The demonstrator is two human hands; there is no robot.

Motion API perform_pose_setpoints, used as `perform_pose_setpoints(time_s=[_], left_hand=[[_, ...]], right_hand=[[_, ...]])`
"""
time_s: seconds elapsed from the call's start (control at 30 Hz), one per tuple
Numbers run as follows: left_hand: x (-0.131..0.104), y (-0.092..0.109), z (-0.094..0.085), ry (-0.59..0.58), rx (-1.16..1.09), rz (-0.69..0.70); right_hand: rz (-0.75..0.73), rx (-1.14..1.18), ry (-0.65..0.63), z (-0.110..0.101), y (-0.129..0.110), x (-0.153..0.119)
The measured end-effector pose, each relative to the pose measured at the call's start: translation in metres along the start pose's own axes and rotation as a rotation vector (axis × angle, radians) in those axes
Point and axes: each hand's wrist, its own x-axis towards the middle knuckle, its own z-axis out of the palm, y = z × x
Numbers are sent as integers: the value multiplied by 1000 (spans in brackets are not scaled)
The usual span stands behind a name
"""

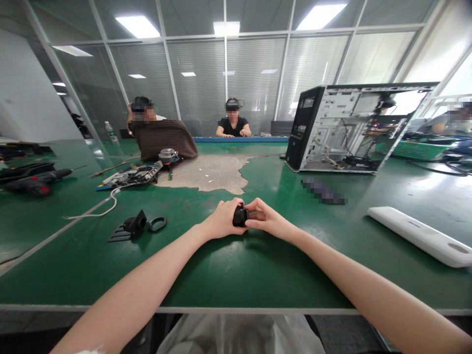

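Near the middle of the green table, my left hand (222,219) is wrapped round a small black part (240,216). My right hand (264,217) has its thumb and fingertips pressed to the right side of the same part. The palm side of my left hand is hidden. Off to the left on the table lie a black bracket with a slotted plate (131,227) and a black ring (157,224).
Circuit boards (134,175) and a power drill (37,182) are at the left. An open computer case (346,129) stands back right, with a blurred dark object (323,191) before it. A long white object (420,235) lies right. Other people sit beyond.
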Motion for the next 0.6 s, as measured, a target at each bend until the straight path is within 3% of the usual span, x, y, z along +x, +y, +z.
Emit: perform_pose_setpoints(time_s=[0.27, 0.47, 0.6], left_hand=[[0, 1, -1, 4, -7, 3], [-1, 1, -2, 0, -19, -16], [-1, 1, -2, 1, -11, -8]], right_hand=[[-37, -92, 84, 1, 0, 2], [43, -91, 268, -13, -5, -1], [164, 26, 193, -7, -5, 2]])
